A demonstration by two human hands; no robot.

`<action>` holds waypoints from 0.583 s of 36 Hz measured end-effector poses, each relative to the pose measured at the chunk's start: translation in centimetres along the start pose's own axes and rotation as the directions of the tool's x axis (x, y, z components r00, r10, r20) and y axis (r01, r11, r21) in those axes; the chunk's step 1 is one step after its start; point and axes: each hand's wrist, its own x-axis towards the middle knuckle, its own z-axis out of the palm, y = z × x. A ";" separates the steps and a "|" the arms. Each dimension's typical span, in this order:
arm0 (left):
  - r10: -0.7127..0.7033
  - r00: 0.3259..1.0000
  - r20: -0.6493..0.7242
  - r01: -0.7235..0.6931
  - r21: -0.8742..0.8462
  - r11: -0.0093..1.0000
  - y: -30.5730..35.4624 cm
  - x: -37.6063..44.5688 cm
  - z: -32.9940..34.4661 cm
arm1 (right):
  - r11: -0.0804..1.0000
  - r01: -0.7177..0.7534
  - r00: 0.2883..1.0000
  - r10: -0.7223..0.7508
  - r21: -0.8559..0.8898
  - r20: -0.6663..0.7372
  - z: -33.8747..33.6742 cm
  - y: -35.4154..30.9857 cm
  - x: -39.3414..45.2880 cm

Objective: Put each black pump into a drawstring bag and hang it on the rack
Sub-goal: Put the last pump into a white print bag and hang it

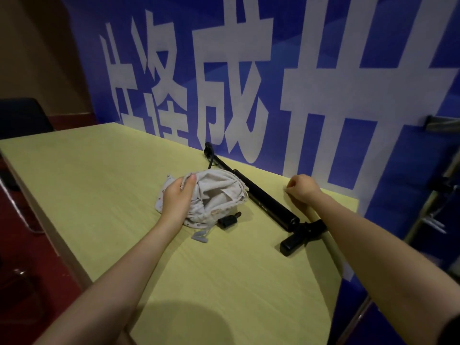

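On the pale yellow desk [99, 170], a crumpled cream drawstring bag [214, 197] is being held at its left side by the left hand [178, 197], whose thumb and fingers are being closed on a bunch of the cloth and cord near the bag's upper edge. A grey cord end [199, 236] is being left trailing on the desk just below the bag. Just beside the bag on its right, a long black pump [261, 200] is being kept flat on the desk, lying diagonally from the far edge toward the near right, with its T-shaped handle [302, 235] at the near end and its hose end [208, 150] close to the blue banner [323, 70] behind the desk. A small black part [227, 220] is being shown at the bag's lower edge. The right hand [301, 188] is being held curled near the far right edge of the desk, apart from the pump, with nothing seen in it
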 end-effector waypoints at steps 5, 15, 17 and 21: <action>-0.008 1.000 0.017 0.008 0.030 1.000 -0.2 0.3 -0.1 | 0.996 -0.021 1.000 0.022 -0.086 0.014 0.7 -0.4 -0.2; -0.035 0.999 0.005 0.036 -0.038 0.999 0.2 0.3 -0.3 | 0.839 0.211 0.970 -0.119 0.501 -0.210 -1.2 -10.9 -4.9; -0.063 0.998 0.020 0.064 -0.059 0.996 0.3 0.2 -0.4 | 0.744 0.298 0.954 -0.222 0.598 -0.199 -0.7 -13.9 -7.4; -0.147 0.989 0.027 0.149 -0.130 0.980 0.5 0.0 -0.7 | 0.683 0.388 0.907 -0.403 0.619 -0.123 2.2 -17.7 -10.5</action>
